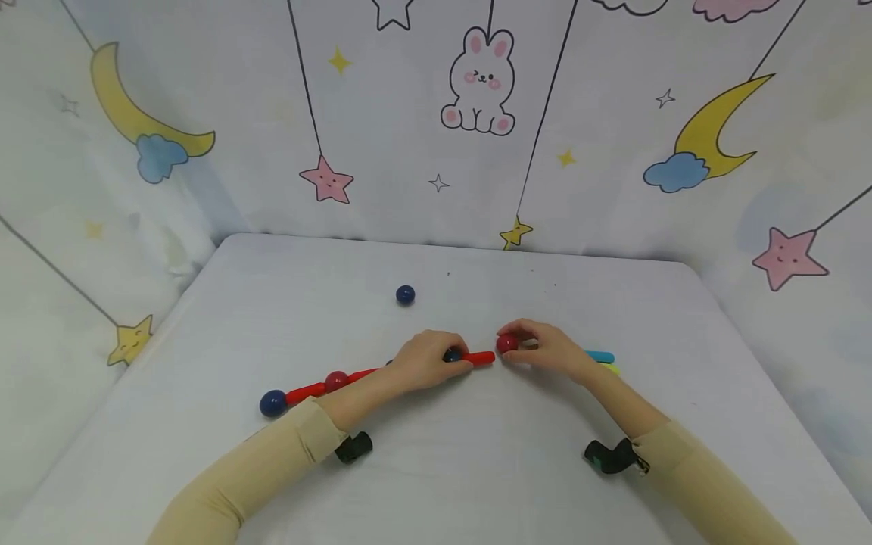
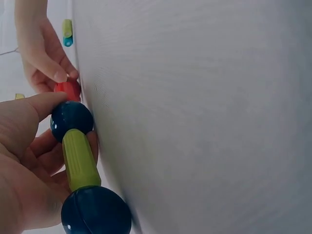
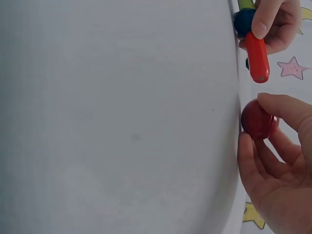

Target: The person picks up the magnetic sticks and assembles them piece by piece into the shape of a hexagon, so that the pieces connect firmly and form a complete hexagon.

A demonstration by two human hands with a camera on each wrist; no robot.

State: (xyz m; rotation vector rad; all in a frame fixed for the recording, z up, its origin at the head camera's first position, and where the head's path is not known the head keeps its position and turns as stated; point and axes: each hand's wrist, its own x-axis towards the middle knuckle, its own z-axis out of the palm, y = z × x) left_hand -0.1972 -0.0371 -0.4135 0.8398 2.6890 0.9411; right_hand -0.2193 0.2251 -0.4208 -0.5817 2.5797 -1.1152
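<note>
A chain of magnetic balls and rods runs across the table, with a dark blue ball (image 1: 273, 403), red rods (image 1: 306, 393) and a red ball (image 1: 337, 381) at its left part. My left hand (image 1: 429, 359) grips another dark blue ball (image 2: 71, 120) near the chain's right end, thumb beside the joint. From that ball a red rod (image 3: 258, 57) points right, and a yellow-green rod (image 2: 81, 158) links it to a further blue ball (image 2: 96, 212). My right hand (image 1: 543, 349) pinches a loose red ball (image 3: 258, 119), a small gap from the red rod's tip.
A lone dark blue ball (image 1: 405, 295) sits farther back on the white table (image 1: 463, 469). Beyond my right wrist lie a light blue rod (image 1: 601, 356) and a yellow-green rod (image 1: 611, 369), partly hidden. A printed cloth (image 1: 409, 98) hangs behind the table.
</note>
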